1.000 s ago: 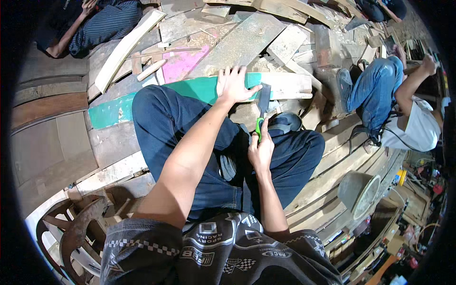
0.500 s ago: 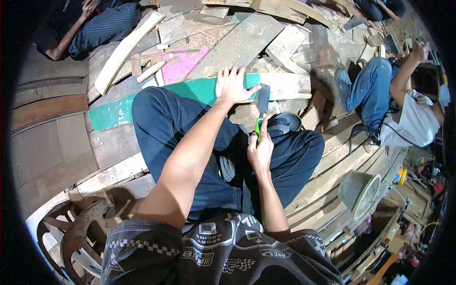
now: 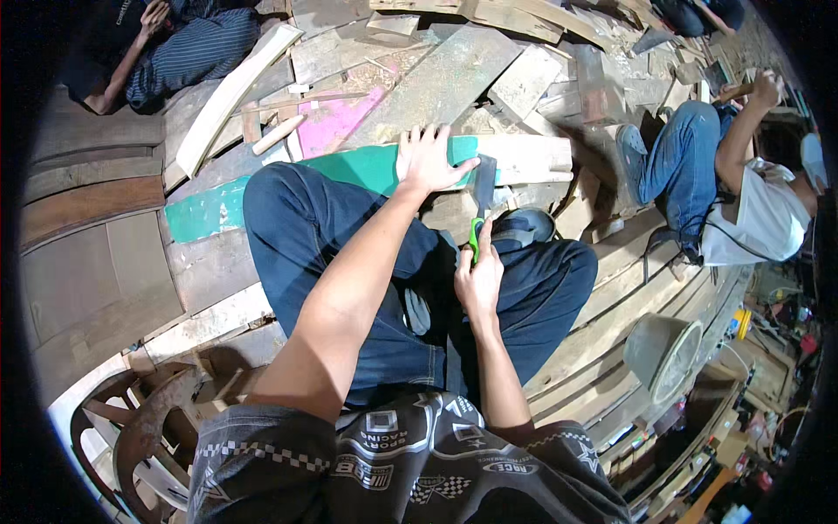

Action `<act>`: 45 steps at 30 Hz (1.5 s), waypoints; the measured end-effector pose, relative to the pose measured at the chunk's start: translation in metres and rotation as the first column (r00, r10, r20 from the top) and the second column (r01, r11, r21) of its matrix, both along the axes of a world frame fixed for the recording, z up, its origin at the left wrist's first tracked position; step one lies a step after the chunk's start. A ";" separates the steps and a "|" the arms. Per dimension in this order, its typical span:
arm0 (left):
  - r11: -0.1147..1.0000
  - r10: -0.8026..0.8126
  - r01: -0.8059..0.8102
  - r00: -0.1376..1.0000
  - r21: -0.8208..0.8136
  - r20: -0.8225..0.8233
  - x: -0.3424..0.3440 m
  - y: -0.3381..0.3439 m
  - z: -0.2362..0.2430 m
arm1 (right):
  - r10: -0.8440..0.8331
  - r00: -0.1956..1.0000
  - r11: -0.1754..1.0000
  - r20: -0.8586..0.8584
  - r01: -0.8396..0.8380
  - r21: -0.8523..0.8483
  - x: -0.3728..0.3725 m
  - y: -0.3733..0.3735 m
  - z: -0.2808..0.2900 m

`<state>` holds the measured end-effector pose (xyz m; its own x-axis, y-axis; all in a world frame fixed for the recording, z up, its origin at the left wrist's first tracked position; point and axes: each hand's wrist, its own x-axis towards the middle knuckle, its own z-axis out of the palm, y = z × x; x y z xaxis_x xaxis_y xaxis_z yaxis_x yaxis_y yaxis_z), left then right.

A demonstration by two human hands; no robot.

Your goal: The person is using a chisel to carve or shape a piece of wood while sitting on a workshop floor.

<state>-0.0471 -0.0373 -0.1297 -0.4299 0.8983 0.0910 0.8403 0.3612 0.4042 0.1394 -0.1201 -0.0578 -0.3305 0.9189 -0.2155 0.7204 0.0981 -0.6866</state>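
Note:
A long wooden plank (image 3: pixel 353 166) lies across in front of my knees, coated in worn green paint along its left and middle, with pale bare wood at its right end. My left hand (image 3: pixel 426 163) rests on it with the fingers spread, its thumb reaching to the blade of a scraper. That scraper (image 3: pixel 484 185) has a broad dark metal blade and a bright green and black handle. Closed around the handle is my right hand (image 3: pixel 479 281), just above my right knee. The blade's far end meets the plank's near edge, close to where green paint gives way to bare wood.
Beyond the plank lie loose boards (image 3: pixel 458 74), a pink sheet (image 3: pixel 336 122) and a round wooden handle (image 3: pixel 279 134). A bucket (image 3: pixel 650 349) lies tilted at right. One co-worker (image 3: pixel 755 205) sits at right, another (image 3: pixel 188 65) at upper left. Curved wooden frames (image 3: pixel 148 437) stand at lower left.
My hands, the scraper and the plank look almost unmoved. At right, the co-worker's raised hand has shifted slightly, and a stick-like tool now shows in it.

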 end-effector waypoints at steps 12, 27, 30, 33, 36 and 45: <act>0.999 -0.011 0.012 0.999 -0.034 0.038 -0.007 0.005 0.009 | 0.014 0.999 0.994 -0.047 -0.010 0.105 -0.006 0.010 -0.004; 0.999 0.003 -0.003 1.000 0.038 -0.015 -0.005 0.004 -0.003 | 0.046 0.998 0.989 0.032 -0.050 0.138 -0.005 0.010 -0.002; 0.999 0.004 -0.002 0.999 0.036 -0.041 -0.003 0.000 -0.001 | 0.028 0.999 0.998 0.024 -0.029 0.048 -0.003 0.003 0.006; 0.997 -0.012 0.012 1.000 -0.072 0.010 -0.001 0.002 0.006 | 0.016 0.998 1.000 0.058 -0.017 0.003 -0.001 0.004 0.002; 1.000 -0.015 0.014 1.000 0.015 0.019 -0.006 0.004 0.007 | 0.023 0.998 0.998 0.055 -0.026 0.051 -0.006 0.010 0.005; 0.998 -0.012 0.015 0.999 -0.064 0.049 -0.003 0.003 0.005 | 0.028 0.998 0.998 0.057 -0.032 0.057 -0.003 0.005 0.005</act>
<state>-0.0501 -0.0346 -0.1243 -0.4201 0.9074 0.0120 0.8253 0.3765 0.4209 0.1362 -0.1155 -0.0526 -0.3470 0.9202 -0.1810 0.7537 0.1588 -0.6377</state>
